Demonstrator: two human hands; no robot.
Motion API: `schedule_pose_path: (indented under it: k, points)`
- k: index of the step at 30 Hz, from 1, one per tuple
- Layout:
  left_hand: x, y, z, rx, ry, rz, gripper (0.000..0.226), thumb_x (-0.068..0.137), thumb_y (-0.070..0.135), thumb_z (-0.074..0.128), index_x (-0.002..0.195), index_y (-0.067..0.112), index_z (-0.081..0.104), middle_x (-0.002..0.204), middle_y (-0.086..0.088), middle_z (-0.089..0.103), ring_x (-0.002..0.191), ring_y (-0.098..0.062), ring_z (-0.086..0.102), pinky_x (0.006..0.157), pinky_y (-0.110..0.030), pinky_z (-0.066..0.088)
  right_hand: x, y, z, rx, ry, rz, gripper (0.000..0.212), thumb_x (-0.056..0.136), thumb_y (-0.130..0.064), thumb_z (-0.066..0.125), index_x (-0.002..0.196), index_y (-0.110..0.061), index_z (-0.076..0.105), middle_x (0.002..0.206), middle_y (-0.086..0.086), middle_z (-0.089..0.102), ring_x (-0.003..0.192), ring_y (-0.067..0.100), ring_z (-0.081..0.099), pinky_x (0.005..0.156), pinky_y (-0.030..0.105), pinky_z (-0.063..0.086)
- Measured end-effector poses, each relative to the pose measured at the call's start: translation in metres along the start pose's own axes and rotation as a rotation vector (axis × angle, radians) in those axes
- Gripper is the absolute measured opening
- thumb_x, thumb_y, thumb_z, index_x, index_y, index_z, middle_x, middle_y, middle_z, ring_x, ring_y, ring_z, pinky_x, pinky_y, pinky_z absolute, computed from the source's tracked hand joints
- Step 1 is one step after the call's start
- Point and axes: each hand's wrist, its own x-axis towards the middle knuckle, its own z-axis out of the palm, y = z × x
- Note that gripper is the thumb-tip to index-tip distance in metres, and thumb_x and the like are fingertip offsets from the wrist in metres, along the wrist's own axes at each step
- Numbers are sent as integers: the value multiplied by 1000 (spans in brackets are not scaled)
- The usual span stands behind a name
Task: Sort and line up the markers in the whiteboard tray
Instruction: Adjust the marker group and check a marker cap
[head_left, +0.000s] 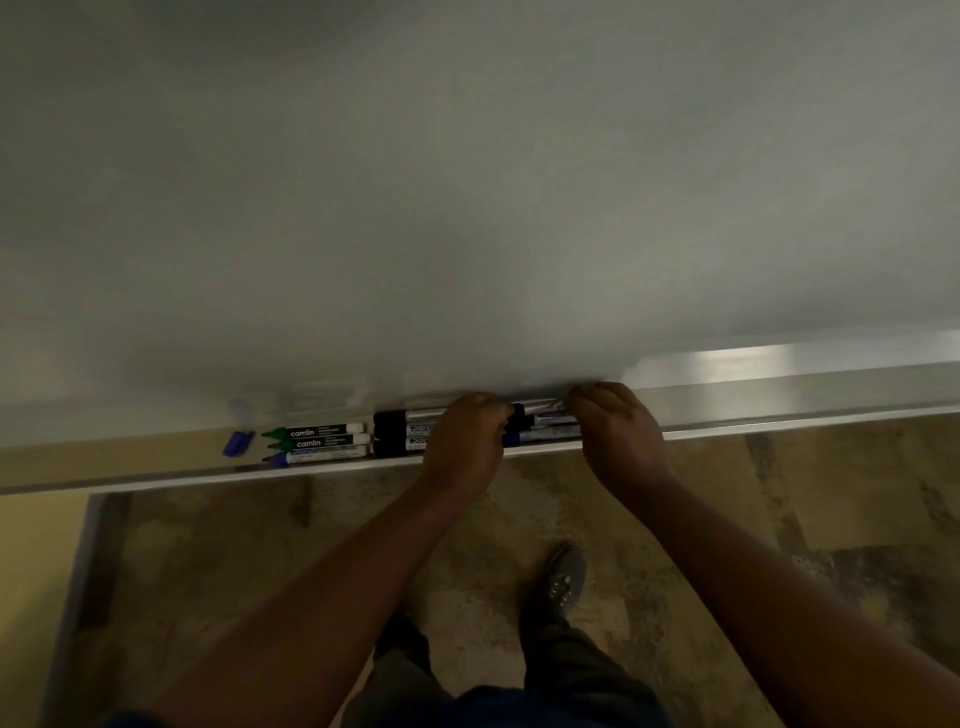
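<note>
In the tray (779, 410), two green markers (317, 437) read "camlin".

Floor (779, 519) w/ mottled brown tiles at 6 o'clock; dark shoe (563, 577) on it, just right of ctr.

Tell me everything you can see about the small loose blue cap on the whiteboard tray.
The small loose blue cap looks like smooth plastic, short and tube-shaped. It lies on its side, slightly slanted, on the long metal whiteboard tray, at the left end of the row. It sits apart from the green-tipped markers to its right. Neither hand touches it. A faint reflection shows on the board above.
</note>
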Motion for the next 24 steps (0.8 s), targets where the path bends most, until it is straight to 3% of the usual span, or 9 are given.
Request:
schedule_pose_path:
  k: [4, 8, 13, 16, 24]
  points:
    - [0, -1, 4, 48, -9, 43, 35, 78, -6, 61, 108, 8, 72, 109, -13, 68, 98, -31, 62, 75, -40, 55, -7, 3, 9, -12, -23, -33, 24, 77, 1, 71, 100, -7, 74, 103, 11, 70, 94, 32, 57, 68, 41, 53]
    - [-3, -2, 9, 111, -17, 59, 33, 77, -4, 64, 108, 4, 71, 113, -14, 66, 103, -34, 60, 76, -41, 55, -15, 2, 20, -10, -87, -86, 22, 81, -11, 72, 103, -13, 74, 101, 7, 66, 91, 27, 51, 69, 36, 47]
    - [-8, -4, 14, 190, 47, 90, 7, 78, 5, 73, 84, 6, 69, 91, -10, 60, 87, -30, 55, 69, -40, 49, -14, 3, 29, 17, -103, -43, 22, 80, -15, 76, 101, -13, 73, 99, 7, 63, 88, 27, 52, 70, 39, 50]
    - [-9, -6, 18, 218, 45, 111, 14, 84, 21, 72, 81, 8, 69, 87, -7, 58, 83, -28, 54, 71, -39, 47, -12, 3, 33, 26, -130, -5, 25, 79, -12, 75, 104, -13, 71, 102, 8, 63, 90, 28, 55, 74, 41, 52]
    - [-8, -12, 24, 227, -4, 91, 17, 80, 27, 74, 83, 12, 67, 89, -5, 57, 84, -28, 53, 72, -39, 47, -7, -1, 33, 22, -193, 64, 26, 80, -12, 75, 104, -15, 66, 104, 6, 59, 93, 24, 52, 76, 38, 50]
